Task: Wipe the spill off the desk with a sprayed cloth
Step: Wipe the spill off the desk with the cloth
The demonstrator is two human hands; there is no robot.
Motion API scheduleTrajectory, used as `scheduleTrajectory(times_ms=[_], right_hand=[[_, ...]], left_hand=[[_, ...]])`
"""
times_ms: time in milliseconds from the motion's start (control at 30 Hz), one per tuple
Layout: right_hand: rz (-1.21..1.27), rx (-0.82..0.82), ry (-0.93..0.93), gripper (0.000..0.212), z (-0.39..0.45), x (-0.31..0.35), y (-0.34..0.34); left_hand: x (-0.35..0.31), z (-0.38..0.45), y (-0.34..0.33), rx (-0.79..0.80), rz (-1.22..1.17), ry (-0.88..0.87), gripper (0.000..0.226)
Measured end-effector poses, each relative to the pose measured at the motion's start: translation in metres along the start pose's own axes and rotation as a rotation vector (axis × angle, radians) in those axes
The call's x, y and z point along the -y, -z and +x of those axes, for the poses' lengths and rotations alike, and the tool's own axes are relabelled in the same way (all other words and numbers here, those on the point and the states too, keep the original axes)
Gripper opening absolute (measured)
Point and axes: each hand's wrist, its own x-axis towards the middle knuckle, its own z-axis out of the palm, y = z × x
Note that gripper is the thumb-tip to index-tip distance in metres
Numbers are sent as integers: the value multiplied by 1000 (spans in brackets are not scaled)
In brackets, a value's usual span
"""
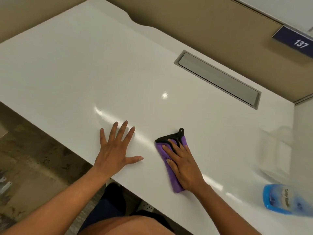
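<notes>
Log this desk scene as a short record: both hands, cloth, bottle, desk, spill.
left hand: flat on the white desk, fingers spread, holding nothing
right hand: pressing flat on the purple cloth with black trim
bottle: blue spray bottle, blurred, right of the cloth
desk fitting: grey metal flap set into the top
spill: none clearly visible, only glare

your left hand [115,153] lying flat on the desk [67,65] near its front edge, right hand [184,167] resting on the cloth [160,149] just right of it, hatch [218,78] sitting behind, bottle [277,200] sitting far right
</notes>
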Motion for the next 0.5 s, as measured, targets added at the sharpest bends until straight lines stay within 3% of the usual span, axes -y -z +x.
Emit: scheduleTrajectory(times_ms=[67, 200, 333, 500], right_hand=[[144, -77, -93, 52, -4, 7, 4], [303, -423, -507, 45, -16, 20, 13], [310, -286, -753, 54, -18, 20, 17], [337, -195, -824, 42, -6, 17, 21]], left_hand=[[-23, 1, 2, -12, -30, -54, 98], [-65, 6, 3, -79, -182, -119, 56], [-95, 10, 12, -17, -354, -95, 43], [-107, 12, 16, 56, -449, -47, 48]])
